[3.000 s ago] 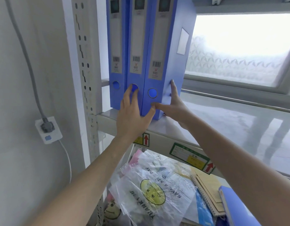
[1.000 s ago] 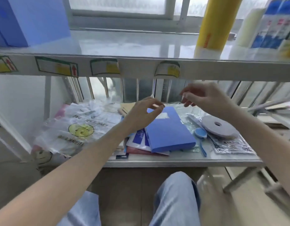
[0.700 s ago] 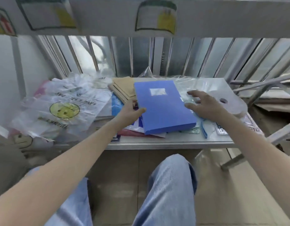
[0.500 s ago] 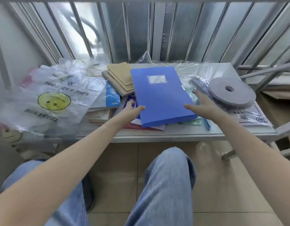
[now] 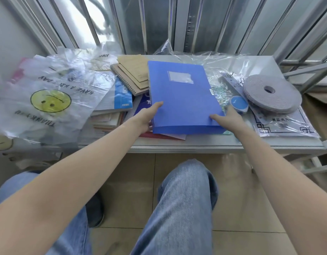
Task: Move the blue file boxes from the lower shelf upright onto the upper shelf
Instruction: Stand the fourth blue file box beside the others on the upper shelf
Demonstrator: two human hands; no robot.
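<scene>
A blue file box [image 5: 183,94] lies flat on the lower shelf [image 5: 214,144], resting on a pile of books and papers. A clear label pocket sits on its top face. My left hand [image 5: 147,117] grips the box's near left corner, thumb on top and fingers hidden beneath. My right hand [image 5: 227,119] holds the near right corner, thumb on the top face. The near end of the box looks slightly raised off the pile. The upper shelf is out of view.
Plastic bags with a smiley face [image 5: 50,100] cover the shelf's left side. Brown notebooks [image 5: 133,74] lie left of the box. A grey tape roll [image 5: 271,94], a small blue tape dispenser [image 5: 238,103] and clear wrapped sheets sit to the right. My knees are below the shelf.
The view dropped from the upper shelf with its upright boxes to the lower shelf. Both hands reached in and closed on the flat blue box's near corners.
</scene>
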